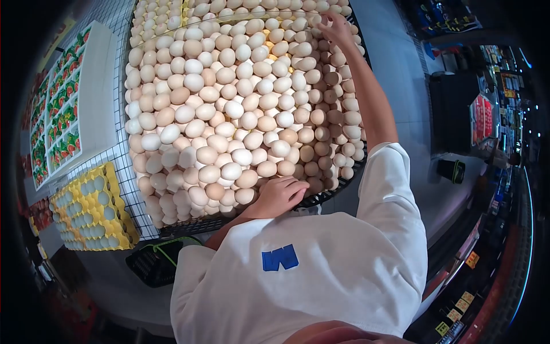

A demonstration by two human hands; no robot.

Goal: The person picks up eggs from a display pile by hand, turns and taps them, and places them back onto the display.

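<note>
My right hand (336, 28) reaches to the far right part of a big heap of brown and cream eggs (229, 109). Its fingers are bent and apart just above the eggs there, and I see no egg held between them. Close to my body, my left hand (281, 196) rests at the near edge of the heap, against the eggs. The fingers of this hand are curled and pressed together, pointing right; what lies under them, if anything, is hidden. A black crate rim (321, 198) edges the heap on the near right side.
On the left stand yellow egg trays (94, 209) with pale eggs and a white box (94, 86) of packed strawberries. A black basket (152, 264) is below the trays. A clear divider (212, 21) crosses the heap's far part. Shop shelves (504, 86) line the right.
</note>
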